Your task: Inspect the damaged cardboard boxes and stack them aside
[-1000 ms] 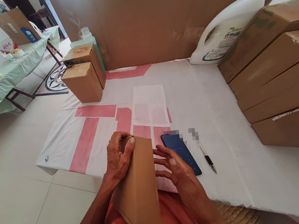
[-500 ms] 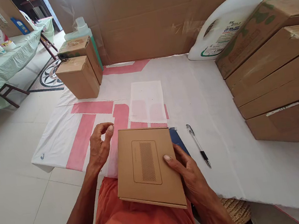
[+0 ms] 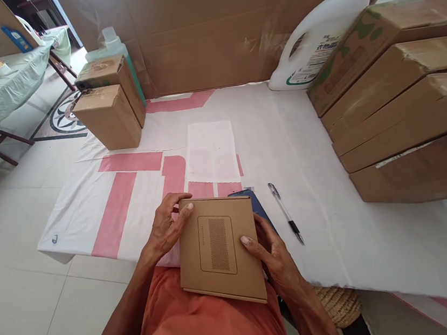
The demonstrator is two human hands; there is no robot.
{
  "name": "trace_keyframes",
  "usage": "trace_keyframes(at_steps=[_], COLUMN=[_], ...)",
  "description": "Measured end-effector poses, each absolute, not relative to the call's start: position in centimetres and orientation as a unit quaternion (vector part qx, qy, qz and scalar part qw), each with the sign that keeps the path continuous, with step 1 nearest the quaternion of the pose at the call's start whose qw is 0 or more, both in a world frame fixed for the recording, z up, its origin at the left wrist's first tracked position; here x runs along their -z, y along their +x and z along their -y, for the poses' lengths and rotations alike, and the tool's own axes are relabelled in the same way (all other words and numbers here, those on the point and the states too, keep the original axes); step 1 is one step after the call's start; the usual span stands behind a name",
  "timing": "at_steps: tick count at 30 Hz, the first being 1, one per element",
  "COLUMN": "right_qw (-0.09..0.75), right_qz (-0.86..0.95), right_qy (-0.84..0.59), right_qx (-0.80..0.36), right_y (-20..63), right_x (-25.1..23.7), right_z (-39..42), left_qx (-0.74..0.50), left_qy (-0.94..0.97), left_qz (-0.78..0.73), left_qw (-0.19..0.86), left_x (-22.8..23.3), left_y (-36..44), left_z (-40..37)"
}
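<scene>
Cardboard box (image 3: 217,252) gripped at both side edges, pen (image 3: 285,213) near.

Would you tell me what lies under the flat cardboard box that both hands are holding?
Beneath the flat cardboard box, a dark blue phone pokes out at its far right corner, beside the right hand. The rest of the phone and the cloth below are covered; the left hand grips the far left corner.

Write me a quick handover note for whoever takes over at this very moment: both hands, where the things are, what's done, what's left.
Left hand: fingers on the flat cardboard box's top left corner.
Right hand: grips its right edge.
The box lies printed face up across lap and table edge, closed.
Phone is partly hidden under the box; pen lies to its right; paper sheet lies beyond.
Done: box held flat.
Left: not opened yet.
</scene>
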State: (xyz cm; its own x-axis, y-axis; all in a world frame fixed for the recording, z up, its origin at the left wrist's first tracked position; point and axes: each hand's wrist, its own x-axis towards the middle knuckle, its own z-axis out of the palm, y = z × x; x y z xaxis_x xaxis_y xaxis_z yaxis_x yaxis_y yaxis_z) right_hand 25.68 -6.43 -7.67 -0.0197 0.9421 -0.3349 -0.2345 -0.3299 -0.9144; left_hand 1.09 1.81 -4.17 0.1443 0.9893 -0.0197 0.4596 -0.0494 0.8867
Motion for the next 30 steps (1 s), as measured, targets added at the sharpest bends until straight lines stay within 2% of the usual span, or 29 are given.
trace_keyframes(at_steps=[6, 10, 13, 19, 25, 30], right_qw=[0.419, 0.404, 0.414, 0.281, 0.197, 0.200], right_qz=[0.377, 0.478, 0.474, 0.450, 0.456, 0.451], right_qy=[-0.576, -0.647, -0.683, -0.817, -0.835, -0.836], right_qx=[-0.591, -0.435, -0.370, -0.227, -0.234, -0.238], right_y=[26.2, 26.5, 28.6, 34.7, 34.8, 34.3], right_x=[7.3, 6.1, 5.2, 5.8, 8.6, 8.7], right_z=[7.6, 6.9, 6.6, 6.5, 5.1, 5.1], left_qx=[-0.321, -0.304, -0.301, -0.304, -0.332, -0.345], left_qy=[0.678, 0.706, 0.720, 0.725, 0.703, 0.678], left_qz=[-0.541, -0.520, -0.511, -0.519, -0.508, -0.496], left_qw=[0.381, 0.374, 0.360, 0.335, 0.370, 0.418], left_x=[4.0, 3.6, 3.6, 3.8, 4.1, 4.1], left_y=[1.3, 2.1, 2.5, 1.7, 1.9, 2.1], left_z=[-2.2, -3.0, -3.2, -3.0, -2.7, -2.2])
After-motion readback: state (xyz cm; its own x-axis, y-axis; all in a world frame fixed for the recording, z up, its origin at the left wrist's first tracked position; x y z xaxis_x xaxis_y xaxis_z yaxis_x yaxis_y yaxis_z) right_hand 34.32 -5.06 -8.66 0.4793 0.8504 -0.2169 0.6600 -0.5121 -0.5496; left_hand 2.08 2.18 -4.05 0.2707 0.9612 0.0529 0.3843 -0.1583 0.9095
